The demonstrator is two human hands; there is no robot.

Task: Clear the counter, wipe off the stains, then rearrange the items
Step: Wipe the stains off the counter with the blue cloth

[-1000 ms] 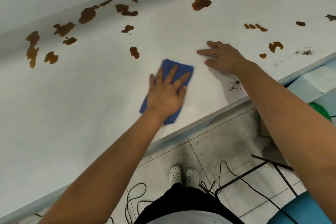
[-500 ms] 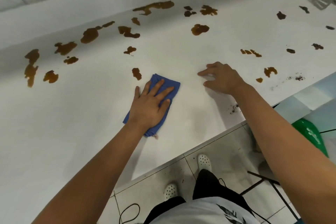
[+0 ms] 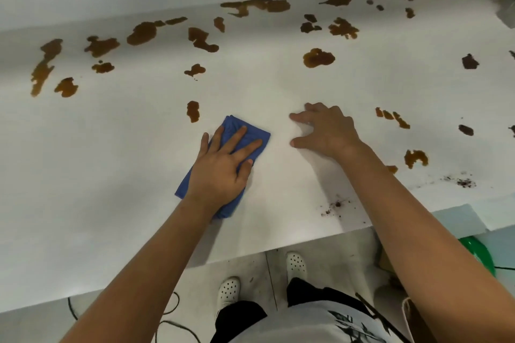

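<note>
Pressing blue cloth (image 3: 252,133) flat — left hand (image 3: 220,167).

Stained counter (image 3: 117,147), cloth (image 3: 250,133), perhaps crumbs (image 3: 335,205)

One blue cloth (image 3: 245,136), two hands.

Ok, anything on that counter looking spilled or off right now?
Yes. Brown stains are splattered across the white counter, mostly along the far side, and dark crumbs lie by the near edge. The left hand presses the blue cloth flat; the nearest stain sits just beyond it, unwiped.
</note>
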